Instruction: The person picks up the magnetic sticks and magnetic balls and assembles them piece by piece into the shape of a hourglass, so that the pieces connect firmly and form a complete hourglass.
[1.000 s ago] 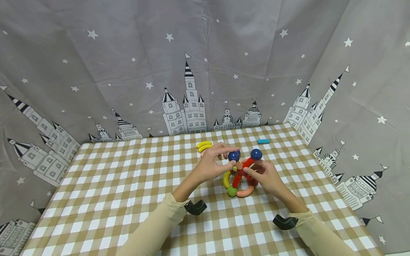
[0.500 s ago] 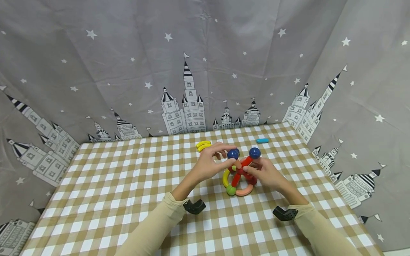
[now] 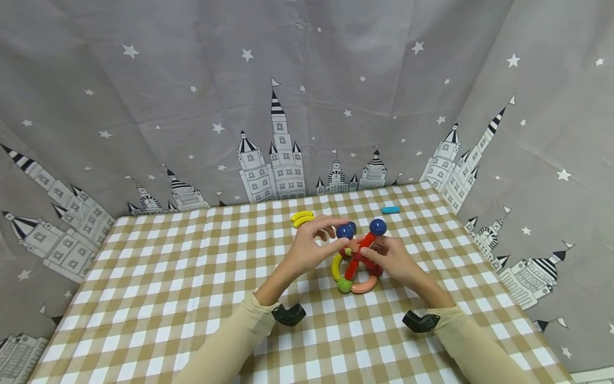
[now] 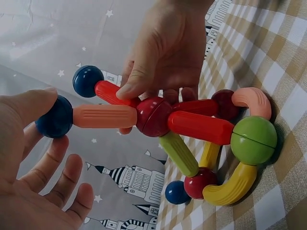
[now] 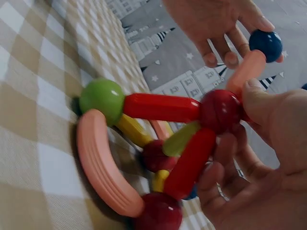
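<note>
A magnetic ball-and-rod structure stands on the tablecloth between the hands. My left hand (image 3: 309, 245) pinches a dark blue ball (image 4: 55, 117) between thumb and index finger; its other fingers are loosely bent. That ball sits on the end of a straight salmon rod (image 4: 104, 116), which meets a red centre ball (image 4: 153, 116). My right hand (image 3: 395, 258) grips the structure beside this centre ball, thumb on a red rod topped by another blue ball (image 3: 378, 227). Below, straight rods run down to a base with a green ball (image 5: 101, 101), a curved salmon rod (image 5: 105, 165) and a curved yellow rod (image 4: 232, 186).
Behind the left hand lie yellow curved rods (image 3: 302, 217). A light blue rod (image 3: 390, 210) rests farther back, toward the right. The checked tablecloth (image 3: 168, 277) reaches a grey curtain (image 3: 206, 80) printed with castles and stars.
The head view has shifted slightly, moving everything a little left in the picture. Both hands keep their holds, and the structure stays in about the same spot on the table.
</note>
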A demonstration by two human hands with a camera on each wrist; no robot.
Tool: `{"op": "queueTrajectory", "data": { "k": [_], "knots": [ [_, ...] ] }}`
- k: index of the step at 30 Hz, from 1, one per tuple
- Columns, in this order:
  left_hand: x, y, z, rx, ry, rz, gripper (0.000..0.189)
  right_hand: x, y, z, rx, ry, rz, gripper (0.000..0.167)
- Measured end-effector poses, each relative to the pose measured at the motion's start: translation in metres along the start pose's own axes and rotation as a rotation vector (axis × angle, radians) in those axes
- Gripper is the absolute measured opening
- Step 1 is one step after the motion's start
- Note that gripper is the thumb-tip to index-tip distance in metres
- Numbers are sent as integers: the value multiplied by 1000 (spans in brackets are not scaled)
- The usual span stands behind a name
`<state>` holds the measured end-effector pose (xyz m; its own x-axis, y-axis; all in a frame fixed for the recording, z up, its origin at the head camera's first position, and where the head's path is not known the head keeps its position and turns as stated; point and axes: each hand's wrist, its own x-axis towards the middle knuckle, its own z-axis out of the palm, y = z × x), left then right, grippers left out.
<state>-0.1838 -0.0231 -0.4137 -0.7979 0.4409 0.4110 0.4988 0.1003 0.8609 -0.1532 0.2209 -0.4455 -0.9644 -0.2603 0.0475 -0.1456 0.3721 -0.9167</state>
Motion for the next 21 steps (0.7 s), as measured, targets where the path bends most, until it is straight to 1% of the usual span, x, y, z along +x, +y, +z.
{"op": "queueTrajectory", "data": {
  "k": [5, 11, 16, 21],
  "knots": [
    [-1, 0, -1, 14, 12, -13, 34, -3, 2, 11, 28, 97, 24, 36],
    [-2, 0, 0, 18, 16, -7, 35, -9, 0, 21, 49, 209, -38, 41],
    [-2, -1, 1, 10, 21, 1, 36, -13, -2, 27, 78, 281, -27, 40],
    [-2, -1, 2, 3, 39, 20, 34, -15, -6, 34, 72, 334, -29, 40]
  ]
}}
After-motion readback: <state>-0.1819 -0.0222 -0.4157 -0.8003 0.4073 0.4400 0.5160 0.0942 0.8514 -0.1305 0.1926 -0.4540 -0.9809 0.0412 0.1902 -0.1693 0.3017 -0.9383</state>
